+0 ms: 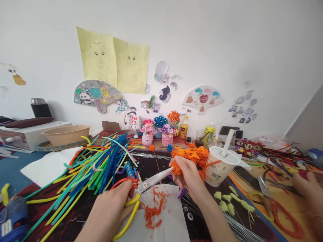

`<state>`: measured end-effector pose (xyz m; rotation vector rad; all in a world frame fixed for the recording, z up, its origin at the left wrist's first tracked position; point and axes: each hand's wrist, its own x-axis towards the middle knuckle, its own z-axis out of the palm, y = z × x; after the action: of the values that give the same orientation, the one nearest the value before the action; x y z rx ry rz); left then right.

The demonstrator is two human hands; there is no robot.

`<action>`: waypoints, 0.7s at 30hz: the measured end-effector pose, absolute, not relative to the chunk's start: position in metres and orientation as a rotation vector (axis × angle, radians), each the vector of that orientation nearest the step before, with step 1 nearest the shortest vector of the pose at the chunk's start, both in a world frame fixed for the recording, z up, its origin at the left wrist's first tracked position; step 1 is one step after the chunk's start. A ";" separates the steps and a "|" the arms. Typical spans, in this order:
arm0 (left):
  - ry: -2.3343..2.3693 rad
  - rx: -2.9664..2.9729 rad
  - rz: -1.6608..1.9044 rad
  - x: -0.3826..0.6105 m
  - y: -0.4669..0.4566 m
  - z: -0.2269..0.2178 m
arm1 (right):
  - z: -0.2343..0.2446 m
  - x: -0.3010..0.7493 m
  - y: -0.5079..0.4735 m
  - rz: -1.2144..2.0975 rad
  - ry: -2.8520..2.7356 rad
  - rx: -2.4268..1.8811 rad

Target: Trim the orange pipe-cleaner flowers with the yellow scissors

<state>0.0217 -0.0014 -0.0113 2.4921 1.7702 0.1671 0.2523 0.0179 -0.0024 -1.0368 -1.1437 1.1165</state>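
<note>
The left hand [108, 208] is closed on the scissors [151, 181], tips just beside the orange pipe-cleaner bloom [176, 168] pinched in the right hand [188, 174], with orange clippings [153, 208] already on the paper [169, 218] and an untrimmed-looking orange heap [193, 156] beyond.

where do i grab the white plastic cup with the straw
Grip the tapered body of the white plastic cup below the rim, coming from the right: that side looks free, while orange pipe cleaners crowd its left, near the person's right hand.
</note>
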 end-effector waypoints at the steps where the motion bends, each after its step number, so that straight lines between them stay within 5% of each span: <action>1: 1.777 2.483 0.206 0.022 -0.002 -0.011 | -0.003 0.253 0.019 1.106 -1.140 -1.048; 21: 1.758 2.503 0.252 0.017 0.000 -0.012 | -0.007 0.254 0.019 1.066 -1.186 -1.006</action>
<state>0.0174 -0.0004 -0.0124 2.5033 1.7582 0.2524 0.2542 0.0188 -0.0073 -1.0060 -1.1855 1.0660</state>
